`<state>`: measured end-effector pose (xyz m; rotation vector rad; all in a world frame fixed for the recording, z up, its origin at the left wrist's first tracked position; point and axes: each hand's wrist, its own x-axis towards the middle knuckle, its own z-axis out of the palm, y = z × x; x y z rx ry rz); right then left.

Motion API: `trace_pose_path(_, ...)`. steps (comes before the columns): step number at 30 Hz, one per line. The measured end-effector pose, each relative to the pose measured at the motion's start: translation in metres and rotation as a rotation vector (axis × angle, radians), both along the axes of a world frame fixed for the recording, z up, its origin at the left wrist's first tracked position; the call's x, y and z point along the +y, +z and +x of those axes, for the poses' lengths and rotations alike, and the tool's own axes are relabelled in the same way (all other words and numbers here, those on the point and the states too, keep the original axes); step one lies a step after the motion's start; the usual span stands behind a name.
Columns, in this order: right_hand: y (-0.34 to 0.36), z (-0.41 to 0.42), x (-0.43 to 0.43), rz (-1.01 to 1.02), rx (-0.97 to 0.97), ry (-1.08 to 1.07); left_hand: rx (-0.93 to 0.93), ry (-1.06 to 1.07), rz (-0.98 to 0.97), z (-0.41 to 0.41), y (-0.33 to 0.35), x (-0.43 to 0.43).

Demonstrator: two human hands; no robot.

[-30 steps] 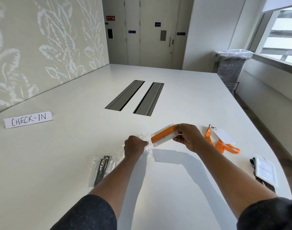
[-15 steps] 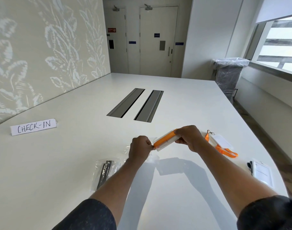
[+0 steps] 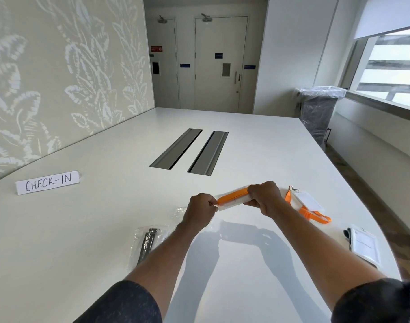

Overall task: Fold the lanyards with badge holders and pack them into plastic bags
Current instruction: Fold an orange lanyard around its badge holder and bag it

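Two grips: right hand (image 3: 264, 198) clasps folded orange lanyard (image 3: 233, 197); left hand (image 3: 200, 212) pinches plastic bag (image 3: 182, 210) edge, likely for insertion.

smooth matt white table (image 3: 106, 229), glossy clear plastic bag (image 3: 139, 238).

White table (image 3: 83, 229): CHECK-IN sign (image 3: 47, 182), bagged black lanyard (image 3: 148, 243), orange lanyard (image 3: 320, 216), badge holder (image 3: 364, 247).

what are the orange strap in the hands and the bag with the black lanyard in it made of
Orange strap, gripped by the right hand: looks like flat woven fabric, likely polyester, matte; it folds in soft layers with no shine.
Bag holding the black lanyard: thin clear plastic film, glossy; see-through, wrinkled, with glare.
The left hand pinches a second bag of the same film.
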<state>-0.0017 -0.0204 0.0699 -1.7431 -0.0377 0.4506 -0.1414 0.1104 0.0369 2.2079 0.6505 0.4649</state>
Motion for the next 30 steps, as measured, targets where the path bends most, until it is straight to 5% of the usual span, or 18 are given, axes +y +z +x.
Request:
trace_pose_path(12, -0.002, -0.026, 0.016, 0.206, 0.259, 0.034, -0.047, 0.185, 0.071, -0.002, 0.006, 0.000)
trace_pose_path(18, -0.005, -0.046, 0.031, 0.251, 0.334, 0.097, -0.054, 0.101, 0.103, 0.006, 0.011, -0.013)
trace_pose_path(30, -0.018, -0.052, 0.022, 0.067, 0.362, 0.270, -0.133, 0.085, -0.116, 0.014, 0.016, -0.023)
